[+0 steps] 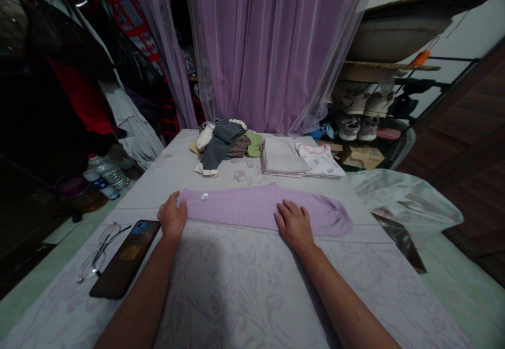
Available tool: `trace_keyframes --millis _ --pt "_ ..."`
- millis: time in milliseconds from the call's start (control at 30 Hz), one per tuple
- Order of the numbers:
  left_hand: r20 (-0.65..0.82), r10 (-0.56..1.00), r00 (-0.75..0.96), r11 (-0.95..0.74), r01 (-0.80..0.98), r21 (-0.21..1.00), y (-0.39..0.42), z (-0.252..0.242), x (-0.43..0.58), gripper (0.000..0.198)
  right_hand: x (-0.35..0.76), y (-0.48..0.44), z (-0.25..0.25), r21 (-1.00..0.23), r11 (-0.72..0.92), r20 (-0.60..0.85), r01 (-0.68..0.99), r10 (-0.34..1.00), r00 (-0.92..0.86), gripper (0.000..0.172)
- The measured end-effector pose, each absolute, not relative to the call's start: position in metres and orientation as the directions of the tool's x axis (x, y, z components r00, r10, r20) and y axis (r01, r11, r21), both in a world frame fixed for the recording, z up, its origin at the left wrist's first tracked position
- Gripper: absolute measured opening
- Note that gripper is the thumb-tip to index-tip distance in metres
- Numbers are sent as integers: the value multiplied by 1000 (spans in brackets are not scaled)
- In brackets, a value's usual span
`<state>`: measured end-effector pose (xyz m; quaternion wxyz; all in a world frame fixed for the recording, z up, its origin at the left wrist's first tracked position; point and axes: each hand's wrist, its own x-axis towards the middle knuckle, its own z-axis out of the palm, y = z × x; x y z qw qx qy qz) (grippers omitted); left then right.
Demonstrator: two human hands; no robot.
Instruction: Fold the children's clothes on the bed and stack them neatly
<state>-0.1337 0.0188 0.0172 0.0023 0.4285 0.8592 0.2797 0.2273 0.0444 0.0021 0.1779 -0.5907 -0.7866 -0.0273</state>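
Left hand (172, 216) is closed on the 9 o'clock end of the folded lilac ribbed knit garment (244, 207) (long axis 9 to 3 o'clock); right hand (294, 224) is laid flat, fingers spread, past its middle.

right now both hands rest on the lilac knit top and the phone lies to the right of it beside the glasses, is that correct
Not quite. The head view shows the left hand and the right hand resting on the lilac knit top, but the phone lies to the left of it, beside the glasses, not to the right.
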Motion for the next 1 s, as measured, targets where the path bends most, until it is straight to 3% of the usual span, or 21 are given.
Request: trace_keyframes --millis 133,667,867,1000 --pt "245 766 -594 465 776 426 17 17 -133 42 228 46 6 -174 297 278 939 930 -243 37" --pt "363 677 -640 402 735 546 11 16 -136 36 229 49 17 -177 276 264 945 938 -224 35" --pt "324 751 -575 432 800 417 13 15 -133 39 231 52 11 -141 224 243 964 952 -186 37" --pt "441 797 -412 278 899 338 12 15 -128 41 230 55 12 -159 231 219 960 956 -194 39"
